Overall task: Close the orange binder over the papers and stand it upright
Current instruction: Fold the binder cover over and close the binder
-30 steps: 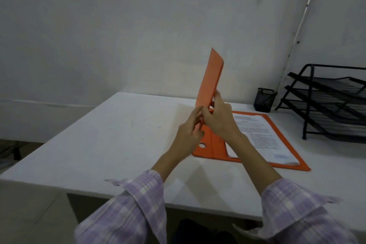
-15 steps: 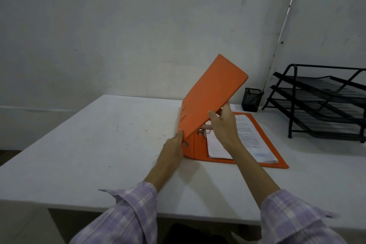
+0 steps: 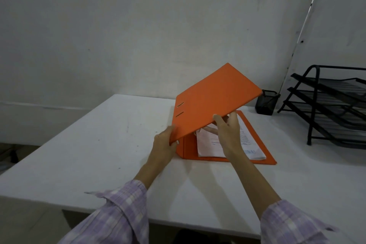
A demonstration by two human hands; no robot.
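The orange binder [image 3: 212,101] lies on the white table [image 3: 99,144] with its back cover flat and its front cover raised at a slant over the white printed papers [image 3: 245,144]. My left hand [image 3: 165,143] grips the cover's near left corner by the spine. My right hand [image 3: 227,130] holds the cover's near edge, thumb on top and fingers underneath, above the papers. The cover hides the binder's rings and the papers' far part.
A small black mesh pen cup [image 3: 266,102] stands behind the binder near the wall. A black wire tiered tray rack [image 3: 332,105] occupies the table's right side. The table's near edge runs just before my sleeves.
The front cover has swung from nearly upright down to a low slant over the papers. Both hands followed it down, the left one shifting to the corner by the spine.
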